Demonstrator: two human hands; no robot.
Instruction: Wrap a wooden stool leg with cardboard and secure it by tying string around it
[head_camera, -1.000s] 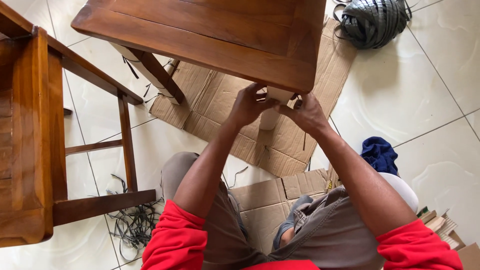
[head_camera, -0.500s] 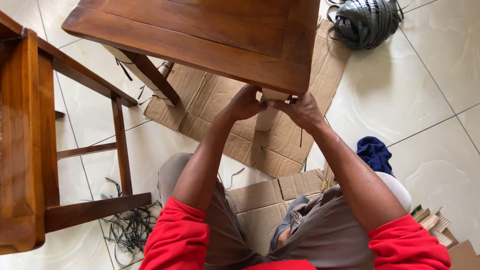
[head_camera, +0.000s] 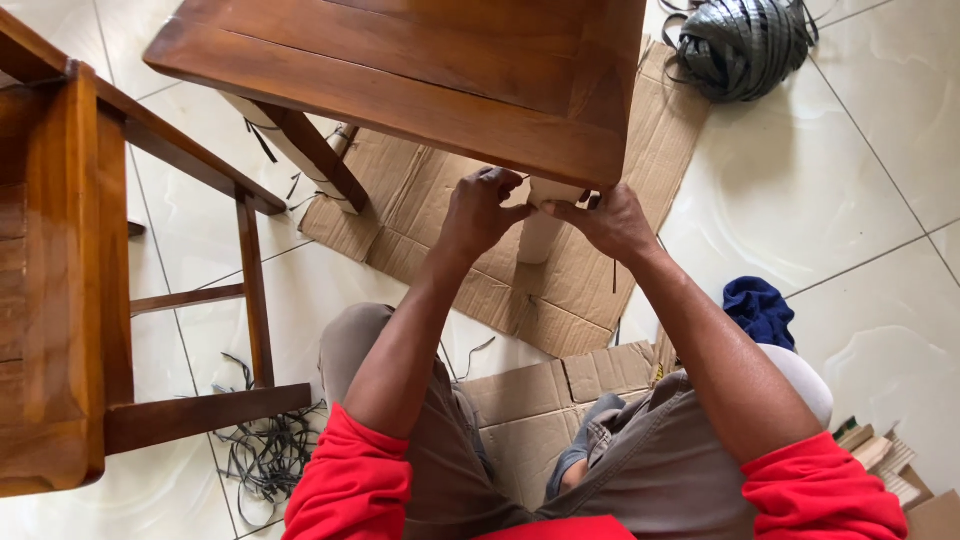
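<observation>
From my seat I look down on both hands meeting under the near corner of a brown polished wooden table (head_camera: 420, 70). My left hand (head_camera: 478, 212) and my right hand (head_camera: 610, 222) sit on either side of a table leg wrapped in pale off-white paper (head_camera: 543, 225), just below the tabletop edge. The left hand's fingers (head_camera: 497, 180) are curled narrow against the top of the wrap, thumb pressed to it. The right hand's fingers are also drawn in close at the wrap's upper edge, next to a thin dark strap (head_camera: 613, 275) that hangs down beside it; whether they actually pinch that strap I cannot tell.

As I judge it, the wrapping is well along. This leg is already covered in paper along the part that shows, and the far leg (head_camera: 300, 145) carries pale wrap with dark strapping across it. What seems left is securing the top of the near wrap.

The leg stands on flattened brown corrugated cardboard sheets (head_camera: 420, 200) laid over the white tiled floor (head_camera: 820, 190). A grey coil of plastic strapping (head_camera: 745, 45) lies beyond the table, loose dark strap offcuts (head_camera: 265, 450) lie by my left knee, and a blue cloth (head_camera: 757, 310) is at my right.
</observation>
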